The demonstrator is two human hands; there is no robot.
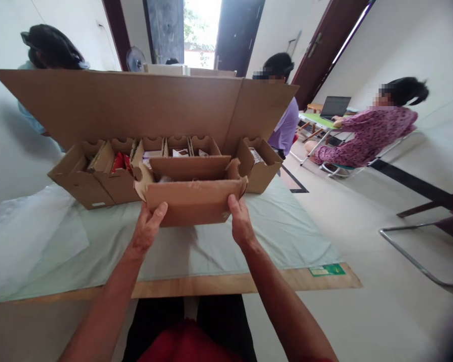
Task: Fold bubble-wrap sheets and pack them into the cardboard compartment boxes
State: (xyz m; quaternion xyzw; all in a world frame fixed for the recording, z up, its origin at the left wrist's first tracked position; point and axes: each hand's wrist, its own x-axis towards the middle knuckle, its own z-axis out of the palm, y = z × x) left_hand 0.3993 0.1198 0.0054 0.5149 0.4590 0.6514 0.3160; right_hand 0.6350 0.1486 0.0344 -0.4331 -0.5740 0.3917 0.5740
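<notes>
Between my two hands is an open cardboard box, turned sideways and raised off the cloth. My left hand grips its left end, thumb on the front wall. At the right end my right hand holds it in the same way. What lies inside is mostly hidden by the front wall. Behind it several narrow cardboard bins stand in a row, one with red packets in it. A gap separates them from the rightmost bin, which has a white item inside. A tall cardboard panel rises behind the row.
The table bears a pale green cloth, with clear plastic wrapping at the left. A green card lies at the front right corner. Other people sit beyond the panel and at the right, one at a laptop. A metal-framed chair stands right.
</notes>
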